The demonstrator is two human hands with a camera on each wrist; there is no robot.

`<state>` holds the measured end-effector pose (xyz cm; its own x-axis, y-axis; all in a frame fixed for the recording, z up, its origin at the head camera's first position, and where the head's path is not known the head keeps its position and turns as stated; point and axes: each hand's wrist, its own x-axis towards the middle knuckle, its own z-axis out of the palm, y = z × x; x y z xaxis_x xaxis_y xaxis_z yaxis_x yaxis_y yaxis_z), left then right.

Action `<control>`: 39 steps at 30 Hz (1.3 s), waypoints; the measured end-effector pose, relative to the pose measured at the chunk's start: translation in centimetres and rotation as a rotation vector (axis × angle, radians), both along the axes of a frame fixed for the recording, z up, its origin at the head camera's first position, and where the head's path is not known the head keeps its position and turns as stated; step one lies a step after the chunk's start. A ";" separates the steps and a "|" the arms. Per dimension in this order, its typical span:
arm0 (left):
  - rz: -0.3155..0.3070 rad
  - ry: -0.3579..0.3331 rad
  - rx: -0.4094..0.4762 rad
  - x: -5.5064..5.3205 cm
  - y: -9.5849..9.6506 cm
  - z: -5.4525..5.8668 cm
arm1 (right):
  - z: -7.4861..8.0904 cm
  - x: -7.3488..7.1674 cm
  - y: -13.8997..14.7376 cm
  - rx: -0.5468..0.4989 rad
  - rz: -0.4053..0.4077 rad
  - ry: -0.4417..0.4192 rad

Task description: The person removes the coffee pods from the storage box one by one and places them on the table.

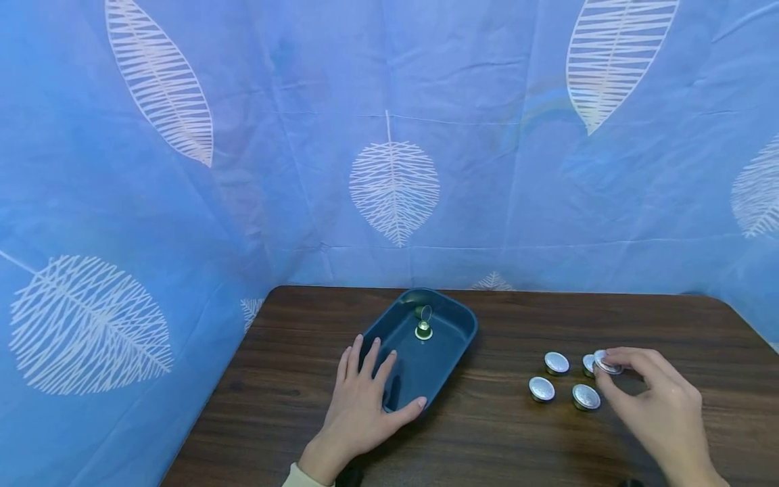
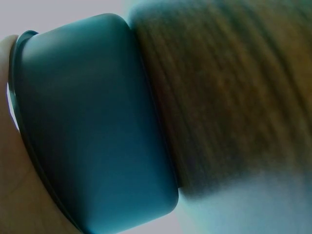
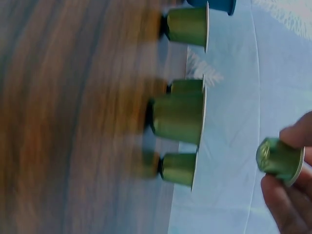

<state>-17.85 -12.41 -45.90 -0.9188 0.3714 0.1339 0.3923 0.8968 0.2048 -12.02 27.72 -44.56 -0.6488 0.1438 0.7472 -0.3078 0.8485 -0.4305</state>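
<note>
My right hand [image 1: 660, 399] pinches a green coffee capsule [image 3: 280, 158] with a silver foil lid, held off the table between thumb and fingers. Just left of it, several more capsules [image 1: 586, 397] stand on the table, foil lids up; the right wrist view shows their green sides. My left hand [image 1: 365, 412] rests at the near left corner of a dark blue-green tray [image 1: 453, 352], fingers spread over the left rim and thumb by the near rim. Inside the tray lies a capsule [image 1: 423, 331] with its lid side down. Behind it is another small greenish shape, not clear in detail.
The dark wooden table [image 1: 487, 446] ends at the back against a blue cloth [image 1: 292, 189] printed with white leaves. The cloth also hangs along the left side. A small dark object [image 1: 631, 483] shows at the bottom edge, cut off by the frame.
</note>
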 end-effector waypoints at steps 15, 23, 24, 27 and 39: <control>0.001 -0.001 0.006 -0.1 0.0 -0.1 | 0.7 0.8 3.1 0.064 -0.226 -0.504; 0.003 0.003 0.010 0.0 0.1 -0.1 | -0.1 0.4 4.5 0.143 -0.103 -0.848; 0.001 0.005 0.010 0.0 0.1 -0.1 | -0.2 0.4 4.6 0.142 -0.101 -0.860; 0.000 0.009 0.012 0.0 0.1 -0.1 | -0.3 0.3 4.6 0.128 -0.114 -0.879; -0.001 0.007 0.021 0.0 0.1 -0.1 | -0.4 0.5 4.3 0.167 -0.138 -0.844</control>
